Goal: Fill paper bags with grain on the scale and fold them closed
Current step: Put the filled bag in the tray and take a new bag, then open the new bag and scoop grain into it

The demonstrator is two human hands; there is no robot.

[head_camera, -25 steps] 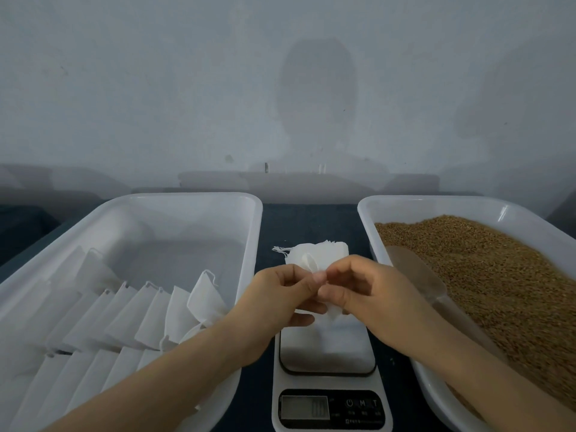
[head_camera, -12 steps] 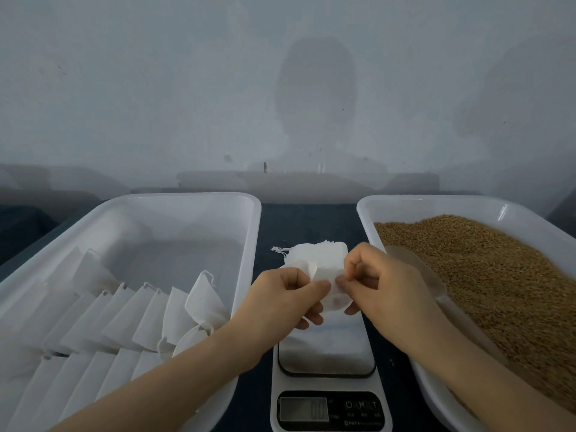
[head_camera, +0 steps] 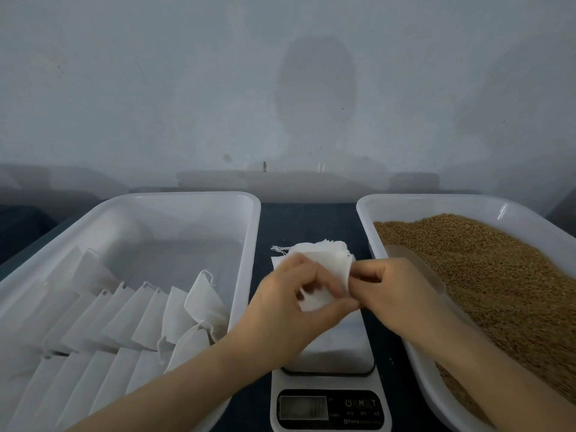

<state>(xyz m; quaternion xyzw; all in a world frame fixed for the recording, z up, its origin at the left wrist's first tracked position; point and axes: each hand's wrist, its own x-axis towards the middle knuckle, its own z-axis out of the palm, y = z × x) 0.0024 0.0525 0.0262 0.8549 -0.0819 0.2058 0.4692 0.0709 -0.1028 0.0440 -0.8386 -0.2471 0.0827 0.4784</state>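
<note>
A small white paper bag (head_camera: 327,272) is held above the kitchen scale (head_camera: 330,363), between both hands. My left hand (head_camera: 290,307) pinches its lower left part, fingers curled round the paper. My right hand (head_camera: 396,291) pinches its right edge. Behind the held bag lies a small stack of empty white bags (head_camera: 314,249) on the dark table. Brown grain (head_camera: 498,269) fills the right tub (head_camera: 367,210), with a scoop (head_camera: 414,266) half buried at its left side. The scale's platform is partly hidden by my hands.
The left white tub (head_camera: 249,232) holds several folded, filled white bags (head_camera: 131,316) in rows along its near half. A pale wall stands close behind the table. The scale's display (head_camera: 304,406) is at the near edge.
Both hands have shifted slightly apart and lower while working the bag. More of the bag's paper now shows between my fingers, spread wider than before.
</note>
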